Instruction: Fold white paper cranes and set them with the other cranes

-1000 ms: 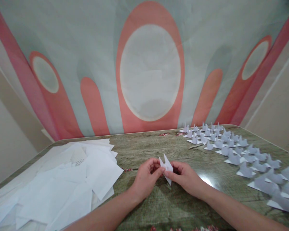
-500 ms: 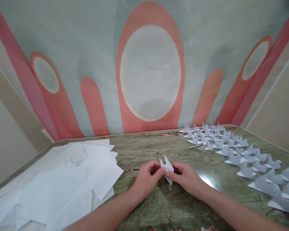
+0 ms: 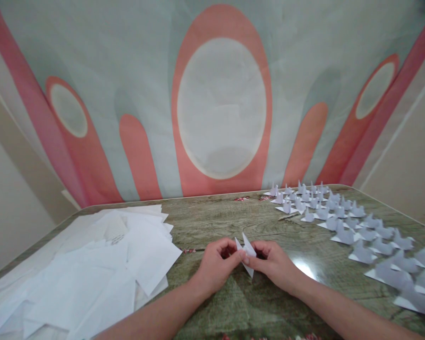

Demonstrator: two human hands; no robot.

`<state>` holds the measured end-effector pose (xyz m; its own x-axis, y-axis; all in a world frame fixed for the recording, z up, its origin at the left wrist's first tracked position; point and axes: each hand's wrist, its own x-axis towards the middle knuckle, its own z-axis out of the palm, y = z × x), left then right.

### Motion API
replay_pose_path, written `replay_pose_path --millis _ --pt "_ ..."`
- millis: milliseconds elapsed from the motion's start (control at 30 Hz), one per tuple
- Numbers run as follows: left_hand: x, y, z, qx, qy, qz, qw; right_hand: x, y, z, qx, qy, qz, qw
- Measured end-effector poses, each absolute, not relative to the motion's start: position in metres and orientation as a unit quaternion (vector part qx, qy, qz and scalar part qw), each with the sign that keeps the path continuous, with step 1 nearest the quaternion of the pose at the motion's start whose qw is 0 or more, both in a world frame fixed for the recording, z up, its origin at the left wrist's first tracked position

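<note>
A small folded white paper figure (image 3: 248, 246) is held up just above the table, its two pointed flaps rising and another point hanging below. From the left, my left hand (image 3: 220, 262) pinches it between thumb and fingers. My right hand (image 3: 272, 260) grips its other side, the thumb pressed close to the left thumb tip. Both hands are closed on the same paper, and the fingers behind it are partly hidden. Folded paper birds (image 3: 343, 232) stand in rows on the right side of the table.
A spread pile of white paper sheets (image 3: 88, 264) covers the left of the wood-patterned table (image 3: 205, 219). Behind the table rises a wall covering (image 3: 219, 108) with coral and grey-green shapes. A bright reflection shows beside my right wrist.
The folded paper has dipped slightly, and its flaps look a little narrower. Both thumbs have pressed closer together over it. The birds and the sheets have stayed in place.
</note>
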<state>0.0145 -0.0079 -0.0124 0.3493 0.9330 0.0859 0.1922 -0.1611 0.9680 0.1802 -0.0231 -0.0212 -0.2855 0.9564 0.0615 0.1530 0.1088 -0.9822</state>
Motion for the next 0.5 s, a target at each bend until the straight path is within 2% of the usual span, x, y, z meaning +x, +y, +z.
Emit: replay_pose_path --millis 267,500 --pt "0.0136 -0.0051 -0.0108 0.611 0.400 0.399 0.555 0.1783 -0.0242 -0.0205 -0.455 -0.657 0.463 0.384" --pt "0.0136 -0.0049 -0.0127 0.639 0.385 0.388 0.541 0.1797 -0.0235 -0.0185 -0.431 -0.654 0.483 0.392"
